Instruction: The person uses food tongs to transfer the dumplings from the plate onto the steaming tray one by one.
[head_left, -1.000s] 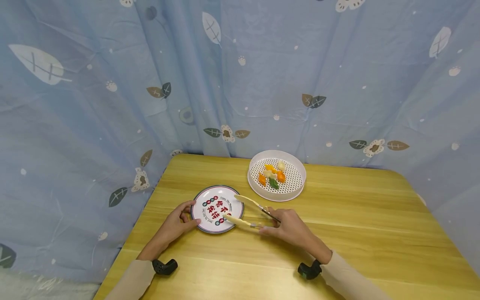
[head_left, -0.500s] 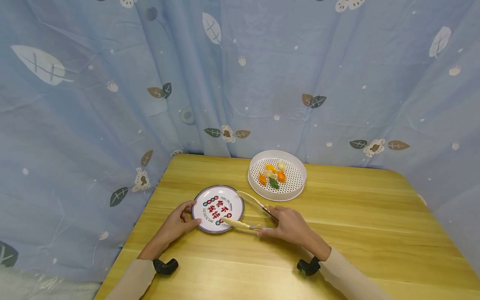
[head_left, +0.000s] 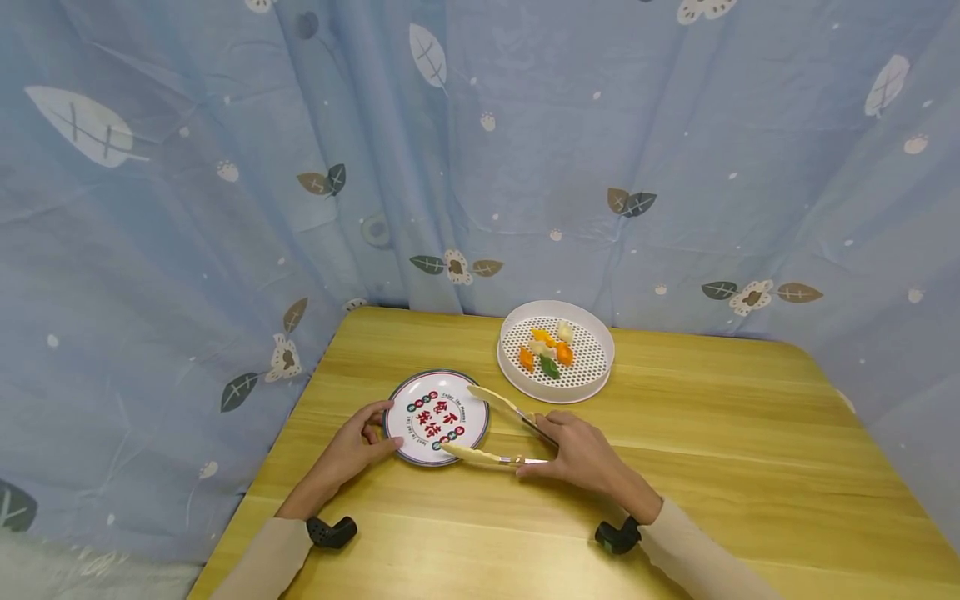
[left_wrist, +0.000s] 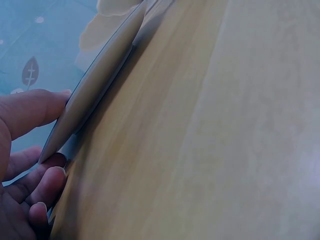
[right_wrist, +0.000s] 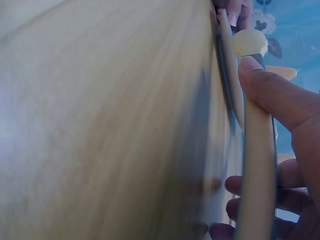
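My left hand [head_left: 360,442] holds the left rim of a white plate [head_left: 442,383] with red and blue-edged print. In the left wrist view the thumb lies on the plate's rim [left_wrist: 95,85], with fingertips under it. Between thumb and fingers, my right hand [head_left: 577,454] grips tongs [head_left: 495,400] with metal arms and cream, flat tips. The tongs are spread, and both tips overlap the plate's right side in the head view. My right thumb presses along one tong arm [right_wrist: 259,165] in the right wrist view.
Behind the plate, to the right, a round white steamer basket [head_left: 513,383] with a perforated floor holds several small orange, yellow, green and cream food pieces [head_left: 550,367]. A patterned blue curtain [head_left: 525,167] hangs along the back of the wooden table [head_left: 712,433].
The tong tips have spread further apart, the nearer one shifting toward the person. My left hand and the plate have stayed put.
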